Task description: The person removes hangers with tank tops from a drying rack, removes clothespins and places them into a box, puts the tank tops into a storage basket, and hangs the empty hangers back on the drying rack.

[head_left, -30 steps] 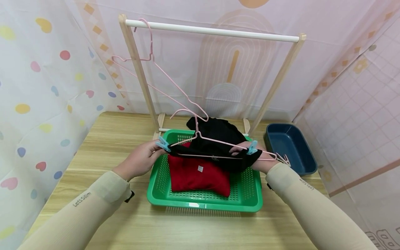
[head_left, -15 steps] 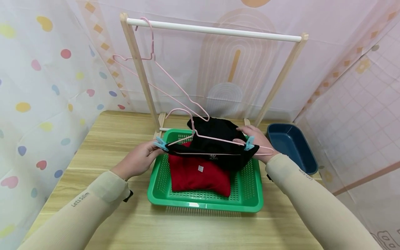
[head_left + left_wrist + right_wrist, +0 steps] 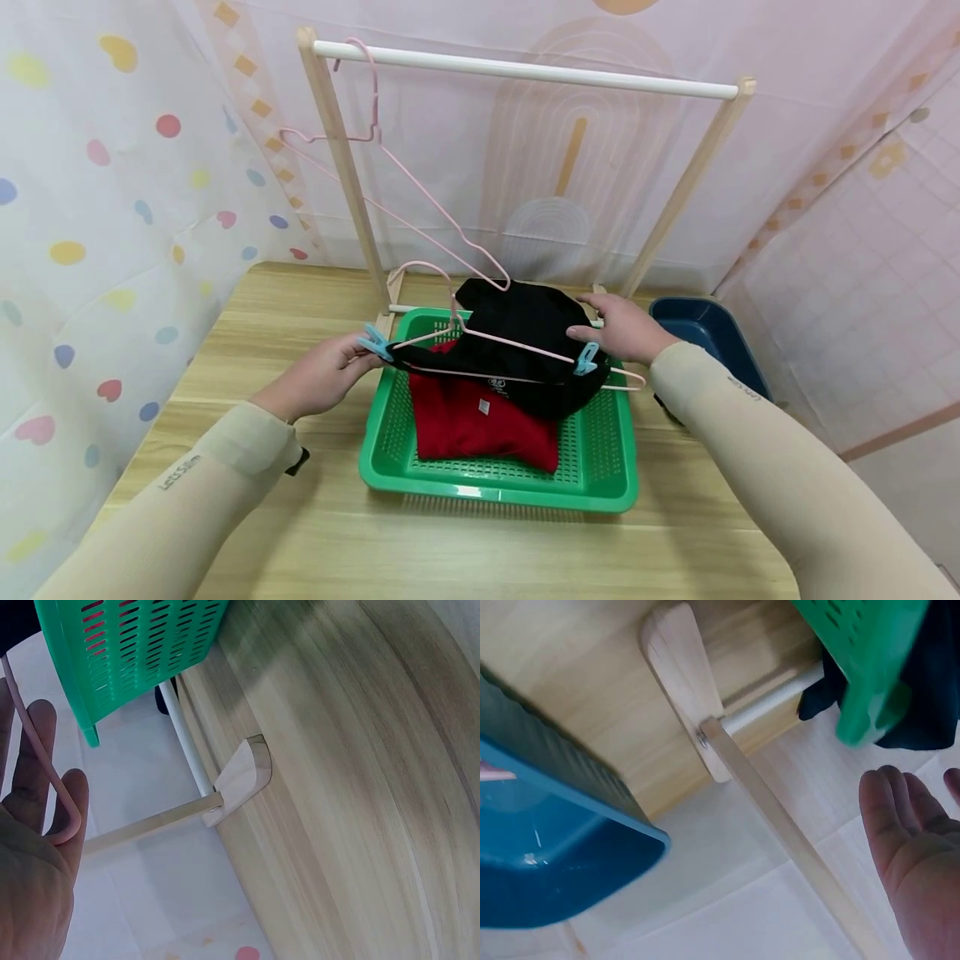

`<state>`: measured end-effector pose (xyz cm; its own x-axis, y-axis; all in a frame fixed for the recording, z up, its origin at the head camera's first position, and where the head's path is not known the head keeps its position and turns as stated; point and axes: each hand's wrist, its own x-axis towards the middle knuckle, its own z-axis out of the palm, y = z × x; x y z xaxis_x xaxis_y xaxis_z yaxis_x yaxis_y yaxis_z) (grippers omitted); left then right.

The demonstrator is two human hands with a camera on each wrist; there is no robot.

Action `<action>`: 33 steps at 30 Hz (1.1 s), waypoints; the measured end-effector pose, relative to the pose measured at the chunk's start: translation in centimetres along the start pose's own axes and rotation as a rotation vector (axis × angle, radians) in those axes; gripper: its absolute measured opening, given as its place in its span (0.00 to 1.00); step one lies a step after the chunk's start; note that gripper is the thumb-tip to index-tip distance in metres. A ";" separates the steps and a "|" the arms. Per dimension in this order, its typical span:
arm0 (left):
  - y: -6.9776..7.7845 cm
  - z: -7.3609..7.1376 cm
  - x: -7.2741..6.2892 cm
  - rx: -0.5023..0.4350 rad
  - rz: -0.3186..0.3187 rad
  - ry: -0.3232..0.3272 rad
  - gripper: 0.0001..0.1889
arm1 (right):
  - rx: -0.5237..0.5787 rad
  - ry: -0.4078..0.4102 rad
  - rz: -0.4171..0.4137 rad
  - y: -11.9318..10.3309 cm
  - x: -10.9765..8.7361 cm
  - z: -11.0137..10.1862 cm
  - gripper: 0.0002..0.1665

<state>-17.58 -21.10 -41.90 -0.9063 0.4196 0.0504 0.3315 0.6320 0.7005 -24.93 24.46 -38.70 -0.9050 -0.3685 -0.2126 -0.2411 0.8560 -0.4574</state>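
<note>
A pink hanger (image 3: pixel 517 342) with a black garment (image 3: pixel 525 317) clipped to it lies tilted over the basket. Light-blue clothespins (image 3: pixel 587 358) pin the cloth near both ends of the hanger. My left hand (image 3: pixel 318 377) holds the hanger's left end beside the left clothespin. In the left wrist view, the pink end of the hanger (image 3: pixel 37 746) runs across that palm. My right hand (image 3: pixel 626 329) is behind the right clothespin, at the garment's right side, its fingers extended. The right wrist view shows this hand (image 3: pixel 922 847) gripping nothing. Folded red clothing (image 3: pixel 480 433) lies under the black garment.
The green basket (image 3: pixel 498 492) stands on the wooden table (image 3: pixel 300 517). Behind it rises a wooden rack with a white bar (image 3: pixel 525 71); another pink hanger (image 3: pixel 420 175) hangs at its left. A dark blue bin (image 3: pixel 705 329) stands at the right.
My right hand has come out from under the hanger's right part and moved back and right. The hanger has shifted slightly left, its hook leaning further left. My left hand keeps its hold.
</note>
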 end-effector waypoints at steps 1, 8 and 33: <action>0.0 0.0 0.0 0.006 0.001 0.000 0.07 | -0.012 -0.009 -0.008 -0.1 0.3 -0.2 0.47; -0.1 0.0 -0.2 0.003 0.020 -0.009 0.05 | -0.077 -0.085 -0.029 -1.1 2.2 -0.4 0.48; 0.3 0.5 -0.6 0.022 0.012 -0.029 0.04 | -0.140 -0.151 -0.143 -2.5 4.8 1.3 0.40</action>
<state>-16.80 -20.82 -42.07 -0.8944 0.4457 0.0382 0.3484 0.6404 0.6845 -28.24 20.12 -39.70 -0.7982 -0.5304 -0.2857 -0.4186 0.8292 -0.3703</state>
